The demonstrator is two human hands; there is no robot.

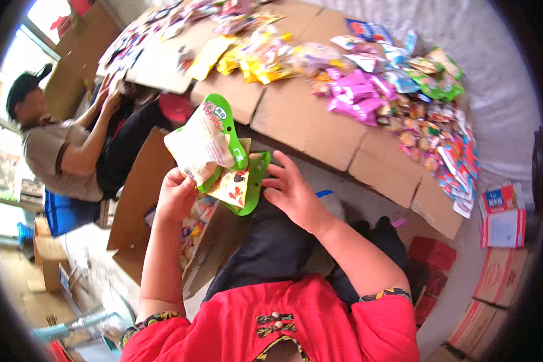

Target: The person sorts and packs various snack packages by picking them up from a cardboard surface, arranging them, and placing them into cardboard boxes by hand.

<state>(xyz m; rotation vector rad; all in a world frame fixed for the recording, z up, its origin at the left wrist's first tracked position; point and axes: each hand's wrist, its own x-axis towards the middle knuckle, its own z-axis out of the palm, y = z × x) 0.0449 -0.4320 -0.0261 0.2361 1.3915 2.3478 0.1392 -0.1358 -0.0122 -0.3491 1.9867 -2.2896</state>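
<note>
My left hand (176, 192) pinches green-and-white snack packets by their lower left end, over the open carton. The upper packet (203, 135) has a white printed face and a green end with a small hole. A second packet (235, 190), cream and green with red pictures, lies partly under it. My right hand (296, 194) is beside that second packet with its fingers apart, the fingertips at its green edge. Whether they touch it is hard to tell. Below my left hand an open cardboard carton (135, 217) contains small colourful snack packets (199, 221).
A cardboard-covered table (316, 122) curves ahead, bearing yellow packets (258, 59), purple packets (355, 95), green packets (439, 77) and small mixed snacks (434, 131). Another person (63, 149) sits at the left. Cartons (500, 276) line the right side; red boxes (432, 253) lie near my feet.
</note>
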